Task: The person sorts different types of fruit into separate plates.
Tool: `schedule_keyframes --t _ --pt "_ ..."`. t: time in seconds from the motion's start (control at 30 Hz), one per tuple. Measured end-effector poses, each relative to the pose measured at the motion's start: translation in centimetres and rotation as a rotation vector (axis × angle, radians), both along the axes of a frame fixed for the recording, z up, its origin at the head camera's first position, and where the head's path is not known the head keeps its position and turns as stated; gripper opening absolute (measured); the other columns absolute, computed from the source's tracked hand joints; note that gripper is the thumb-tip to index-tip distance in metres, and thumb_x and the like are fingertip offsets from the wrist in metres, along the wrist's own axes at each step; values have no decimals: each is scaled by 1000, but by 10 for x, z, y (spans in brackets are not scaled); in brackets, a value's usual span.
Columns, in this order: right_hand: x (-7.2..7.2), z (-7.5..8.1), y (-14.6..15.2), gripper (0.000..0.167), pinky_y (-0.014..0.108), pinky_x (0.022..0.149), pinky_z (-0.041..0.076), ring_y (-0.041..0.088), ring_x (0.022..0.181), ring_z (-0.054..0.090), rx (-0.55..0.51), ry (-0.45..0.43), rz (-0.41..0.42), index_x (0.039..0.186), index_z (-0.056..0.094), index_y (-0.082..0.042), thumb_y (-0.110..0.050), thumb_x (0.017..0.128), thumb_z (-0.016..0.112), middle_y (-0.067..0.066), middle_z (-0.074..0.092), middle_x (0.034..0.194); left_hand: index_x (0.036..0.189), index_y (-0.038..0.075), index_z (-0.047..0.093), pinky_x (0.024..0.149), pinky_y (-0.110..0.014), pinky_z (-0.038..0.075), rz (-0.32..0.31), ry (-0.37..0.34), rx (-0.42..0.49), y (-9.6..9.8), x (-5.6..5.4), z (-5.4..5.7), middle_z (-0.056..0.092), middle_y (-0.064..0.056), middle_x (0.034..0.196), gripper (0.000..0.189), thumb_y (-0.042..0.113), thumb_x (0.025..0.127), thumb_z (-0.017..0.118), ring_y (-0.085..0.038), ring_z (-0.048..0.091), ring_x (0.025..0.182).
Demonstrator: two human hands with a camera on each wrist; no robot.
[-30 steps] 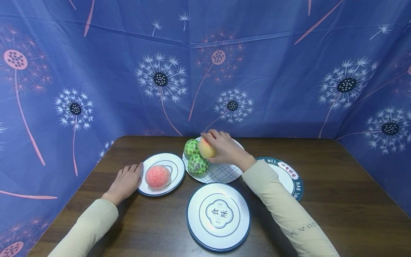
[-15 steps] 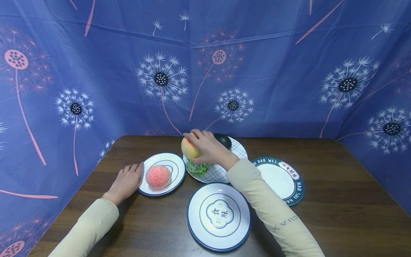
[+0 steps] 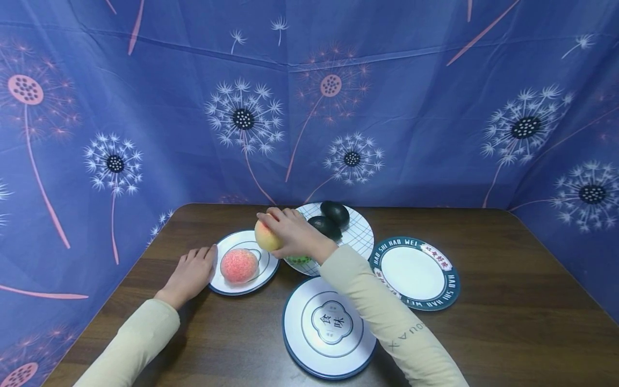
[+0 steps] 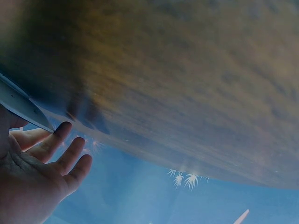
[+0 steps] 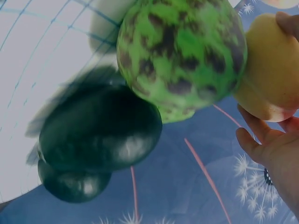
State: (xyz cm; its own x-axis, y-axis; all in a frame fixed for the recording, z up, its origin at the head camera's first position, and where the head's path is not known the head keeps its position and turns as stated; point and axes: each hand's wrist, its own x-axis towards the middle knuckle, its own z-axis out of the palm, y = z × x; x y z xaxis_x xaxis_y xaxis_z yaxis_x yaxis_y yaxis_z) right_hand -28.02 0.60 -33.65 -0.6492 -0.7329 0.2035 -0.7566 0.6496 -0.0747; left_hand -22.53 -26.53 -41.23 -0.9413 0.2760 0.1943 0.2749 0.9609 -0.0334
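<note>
One round yellow peach (image 3: pixel 265 237), faint reddish blush.

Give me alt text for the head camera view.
A right hand holds a yellow fruit near a white plate bearing a pink fruit, the left hand at that plate's rim. Two dark fruits lie on a checked plate behind.

Peach (image 3: pixel 265 236) in the right hand (image 3: pixel 297 232): yellow, reddish blush. Balls (image 5: pixel 182 51) next to the right hand: bright green, dark blotches. Oval fruits (image 5: pixel 100 128) near the right hand: blackish green. Grid plate (image 3: pixel 360 234) beyond the right hand: white, blue crossed lines. Blue-rimmed plate (image 3: pixel 265 267) at the left hand (image 3: pixel 191 270): white, thin dark rings. Speckled fruit (image 3: pixel 239 266) just right of the left hand: pinkish red, pale flecks.
</note>
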Motion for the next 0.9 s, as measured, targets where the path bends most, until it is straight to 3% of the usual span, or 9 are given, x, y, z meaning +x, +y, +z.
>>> schedule_keyframes --t 0.3,0.67,0.9 --pt "-2 -11 -14 90 42 106 31 23 122 39 24 -89 -5 143 26 -18 -35 70 76 3 36 139 130 -8 41 92 -59 37 5 0 1 1 0 -1 51 -27 122 46 13 90 48 -45 47 111" --pt "-5 -20 -24 91 42 109 29 23 123 38 63 -81 -13 143 25 -18 -33 71 77 3 33 141 130 -9 41 93 -60 37 7 -17 0 2 2 0 50 -28 123 46 14 91 48 -45 46 113" --pt "-7 -21 -27 88 40 105 33 23 119 42 87 -48 -5 141 29 -17 -35 70 77 2 36 137 129 -9 42 92 -59 37 9 -2 -1 2 1 1 51 -27 123 45 13 90 49 -45 47 112"
